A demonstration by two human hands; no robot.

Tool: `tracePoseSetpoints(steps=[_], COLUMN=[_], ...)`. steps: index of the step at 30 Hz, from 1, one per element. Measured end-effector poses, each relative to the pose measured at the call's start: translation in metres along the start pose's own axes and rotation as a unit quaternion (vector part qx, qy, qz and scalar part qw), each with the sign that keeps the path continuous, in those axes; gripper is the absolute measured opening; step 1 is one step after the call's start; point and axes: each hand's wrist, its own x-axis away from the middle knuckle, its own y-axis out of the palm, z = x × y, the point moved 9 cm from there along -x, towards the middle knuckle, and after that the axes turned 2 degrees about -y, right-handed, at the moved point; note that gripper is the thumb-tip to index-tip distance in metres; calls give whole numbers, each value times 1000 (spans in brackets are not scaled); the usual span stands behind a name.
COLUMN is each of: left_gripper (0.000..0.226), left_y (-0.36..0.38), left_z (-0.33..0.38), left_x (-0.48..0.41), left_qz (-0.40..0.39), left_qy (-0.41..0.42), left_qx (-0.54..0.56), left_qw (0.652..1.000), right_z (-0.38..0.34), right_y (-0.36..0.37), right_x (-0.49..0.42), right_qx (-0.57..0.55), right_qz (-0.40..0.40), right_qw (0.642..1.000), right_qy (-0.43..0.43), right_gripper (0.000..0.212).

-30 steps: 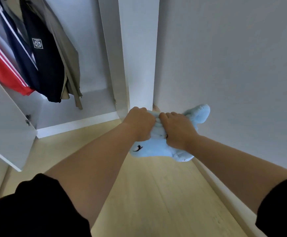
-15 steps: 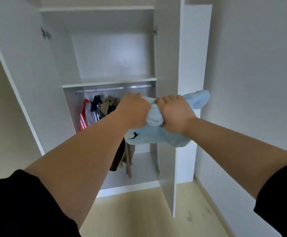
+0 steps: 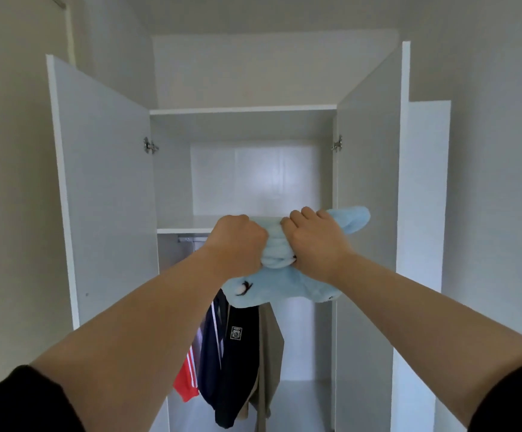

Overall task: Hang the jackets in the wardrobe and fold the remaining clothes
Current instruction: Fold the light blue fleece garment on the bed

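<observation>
A bundled light-blue garment [image 3: 280, 286] with a small dark logo is held up in front of the open white wardrobe [image 3: 365, 213]. My left hand [image 3: 237, 243] grips its left side and my right hand [image 3: 314, 244] grips its right side, both fists closed round the fabric. The bundle is level with the upper shelf [image 3: 186, 229]. Below it, several jackets [image 3: 237, 353] hang from the rail: red with white stripes, navy, black with a badge, and beige.
Both wardrobe doors stand open, the left door [image 3: 104, 194] and the right door [image 3: 368, 194] flanking my arms. A narrower white panel [image 3: 424, 198] sits to the right. Grey walls enclose the space on both sides.
The view has tilted up from the floor to the upper wardrobe. Both hands, still gripping the blue garment, have risen to the height of the upper shelf.
</observation>
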Motion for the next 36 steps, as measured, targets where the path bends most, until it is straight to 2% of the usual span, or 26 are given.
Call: tracePoseSetpoints(steps=[2, 7, 12, 19, 22, 24, 27, 29, 30, 31, 34, 36], left_gripper=[9, 28, 18, 5, 14, 24, 25, 21, 17, 13, 29, 29], left_y=[27, 84, 141, 267, 322, 349, 400, 443, 470, 502, 598, 627], left_z=[-6, -36, -78, -154, -188, -216, -256, -276, -282, -287, -295, -300], left_x=[-33, -134, -206, -269, -287, -304, -334, -354, -363, -371, -389, -398], left_qz=[1, 21, 51, 48, 97, 158, 200, 195, 182, 146, -19, -42], left_qy=[2, -2, -10, 3, 27, 36, 41, 31, 22, 10, -32, -49], left_qx=[-15, -23, -28, -71, -88, -85, -73, -38, -18, -3, 62, 108], left_qw=[1000, 1000, 998, 996, 991, 983, 976, 980, 983, 989, 997, 992], right_z=[12, 66, 91, 54, 31, 19, -1, -18, -28, -37, -61, -68], right_y=[37, 115, 186, 290, 326, 342, 372, 406, 428, 454, 532, 561], right_x=[-25, -109, -193, -311, -370, -413, -472, -507, -522, -536, -562, -578], right_qx=[-6, -36, -51, -38, -5, 30, 65, 67, 52, 31, -60, -96], right_qz=[4, 21, 42, 39, 71, 118, 165, 171, 150, 111, -4, -23], right_qw=[1000, 998, 996, 998, 996, 992, 984, 983, 987, 993, 996, 992], right_qy=[8, 50, 65, 44, 44, 44, 28, 12, -4, -15, -58, -73], right_gripper=[33, 38, 46, 56, 46, 35, 28, 29, 30, 32, 26, 24])
